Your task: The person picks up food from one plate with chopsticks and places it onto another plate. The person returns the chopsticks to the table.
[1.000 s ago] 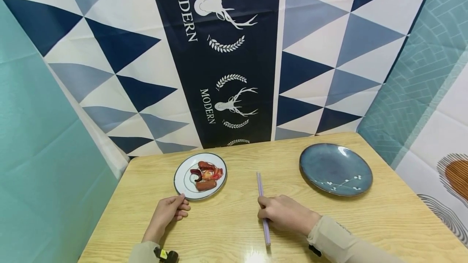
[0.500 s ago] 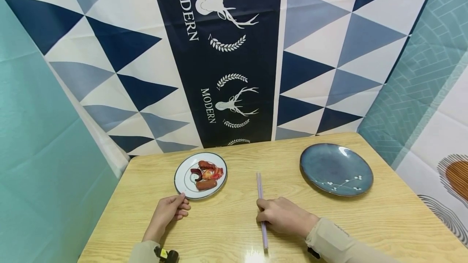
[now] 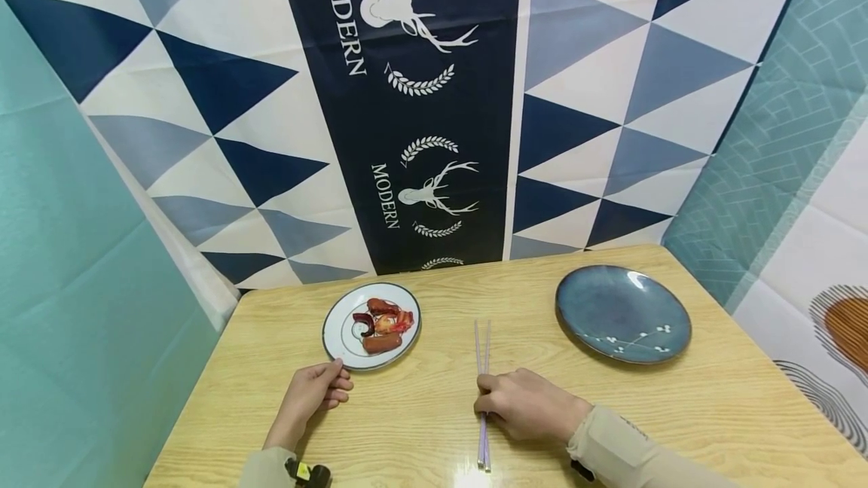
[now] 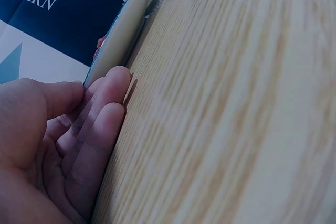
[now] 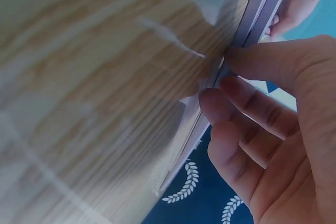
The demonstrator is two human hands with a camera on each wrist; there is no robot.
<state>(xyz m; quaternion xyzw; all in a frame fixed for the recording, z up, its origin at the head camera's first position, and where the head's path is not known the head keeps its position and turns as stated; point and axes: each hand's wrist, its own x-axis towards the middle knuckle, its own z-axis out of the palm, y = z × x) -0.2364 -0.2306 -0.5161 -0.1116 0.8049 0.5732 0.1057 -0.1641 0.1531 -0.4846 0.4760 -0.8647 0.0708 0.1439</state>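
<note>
A white plate (image 3: 340,331) with a dark rim stands at the left of the table, carrying sausages (image 3: 383,343) and other reddish pieces of food. My left hand (image 3: 313,396) pinches its near edge, thumb on the rim and fingers curled below, as the left wrist view (image 4: 79,129) also shows. Near the middle, my right hand (image 3: 529,403) holds a pair of light purple chopsticks (image 3: 484,439) between thumb and fingers. They lie close to the tabletop, far tips slightly apart. In the right wrist view the chopsticks (image 5: 252,22) pass between thumb and fingertips.
A large blue plate (image 3: 620,311) with a white blossom pattern sits at the right of the wooden table (image 3: 434,428). Patterned cloth (image 3: 441,111) hangs behind the table's back edge, and teal cloth (image 3: 81,285) hangs along the left side.
The chopsticks have turned slightly in my right hand and their far tips have spread apart. The right hand has shifted a little to the left. The left hand and both plates stay put.
</note>
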